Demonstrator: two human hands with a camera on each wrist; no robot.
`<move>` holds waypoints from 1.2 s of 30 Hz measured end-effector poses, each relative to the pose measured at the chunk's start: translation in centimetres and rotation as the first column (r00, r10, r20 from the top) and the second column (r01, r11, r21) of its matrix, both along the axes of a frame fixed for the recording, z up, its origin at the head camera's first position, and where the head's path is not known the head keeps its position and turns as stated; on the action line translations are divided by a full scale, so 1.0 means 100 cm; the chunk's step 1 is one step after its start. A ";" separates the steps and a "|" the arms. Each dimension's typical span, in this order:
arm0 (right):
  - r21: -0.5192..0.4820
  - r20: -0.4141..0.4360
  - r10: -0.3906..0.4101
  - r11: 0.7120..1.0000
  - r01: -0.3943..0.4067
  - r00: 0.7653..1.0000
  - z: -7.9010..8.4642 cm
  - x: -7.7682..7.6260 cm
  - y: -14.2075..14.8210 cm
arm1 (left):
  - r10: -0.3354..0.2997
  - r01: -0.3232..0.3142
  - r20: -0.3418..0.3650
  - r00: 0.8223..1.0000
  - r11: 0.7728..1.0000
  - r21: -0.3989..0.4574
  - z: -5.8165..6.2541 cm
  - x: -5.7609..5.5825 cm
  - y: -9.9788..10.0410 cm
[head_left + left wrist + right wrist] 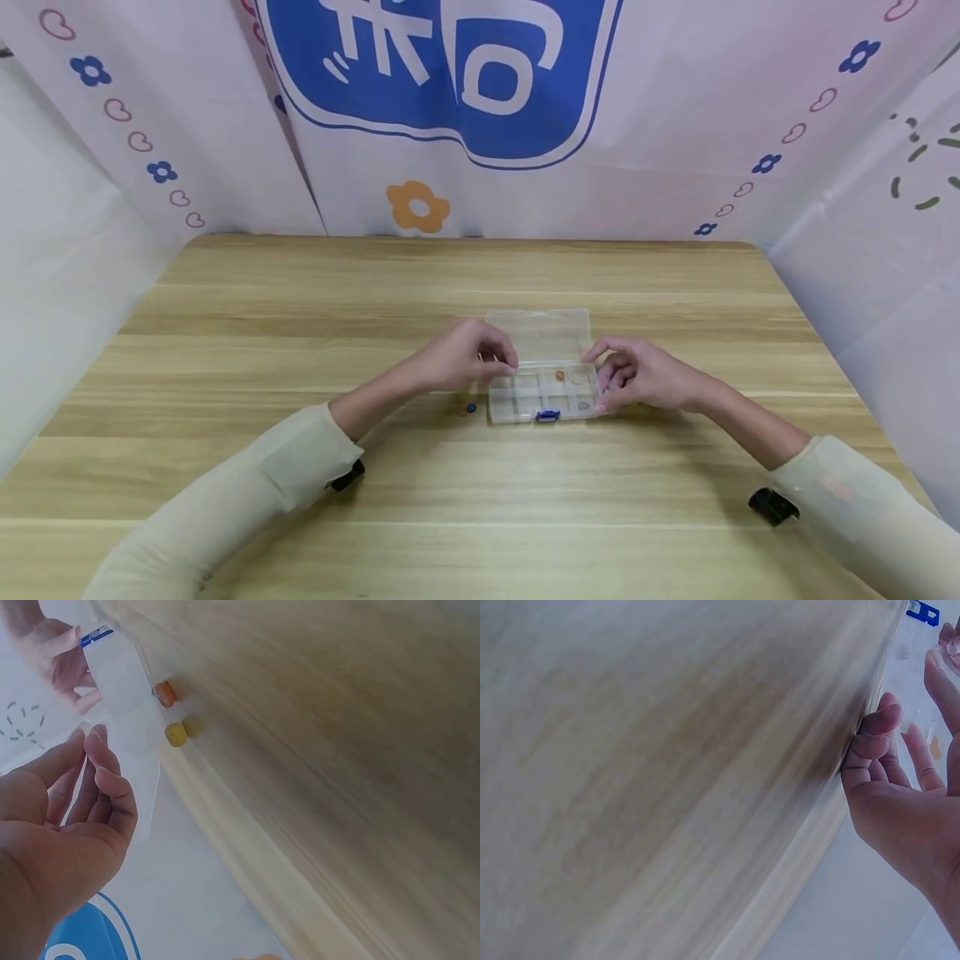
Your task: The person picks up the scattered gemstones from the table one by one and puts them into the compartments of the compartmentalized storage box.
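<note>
The open case (531, 392) lies at our 1 o'clock; our right hand (641, 373) grips its 3 o'clock end while our left hand (468, 354) pinches a small pale piece (85, 727) above its 10 o'clock.

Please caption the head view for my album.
Left hand and right hand at an open compartment box on a wooden table.

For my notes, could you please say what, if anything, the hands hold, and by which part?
The right hand grips the clear box by its right end; the left hand pinches a tiny piece, part unclear.
</note>
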State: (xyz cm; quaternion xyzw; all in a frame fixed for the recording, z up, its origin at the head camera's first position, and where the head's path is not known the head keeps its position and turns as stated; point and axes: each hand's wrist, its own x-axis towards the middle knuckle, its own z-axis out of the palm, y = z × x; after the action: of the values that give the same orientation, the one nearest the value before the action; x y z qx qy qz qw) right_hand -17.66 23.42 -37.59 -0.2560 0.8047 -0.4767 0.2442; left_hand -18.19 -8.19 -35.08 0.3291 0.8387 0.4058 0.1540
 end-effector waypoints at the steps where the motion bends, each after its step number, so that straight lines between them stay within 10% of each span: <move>1: -0.007 0.004 0.000 1.000 0.000 1.000 0.000 0.000 0.000 | -0.002 0.002 0.010 1.000 1.000 0.000 0.000 0.000 0.001; 36: 0.013 0.023 -0.017 1.000 0.016 1.000 -0.003 -0.002 0.000 | -0.020 0.020 0.036 0.999 1.000 0.003 -0.009 -0.008 0.019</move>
State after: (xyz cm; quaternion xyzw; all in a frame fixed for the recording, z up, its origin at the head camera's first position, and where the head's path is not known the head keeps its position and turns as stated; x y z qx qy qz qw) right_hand -17.83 23.47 -37.90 -0.2423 0.8069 -0.4766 0.2511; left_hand -19.00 -6.31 -36.01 0.3302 0.8319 0.4113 0.1725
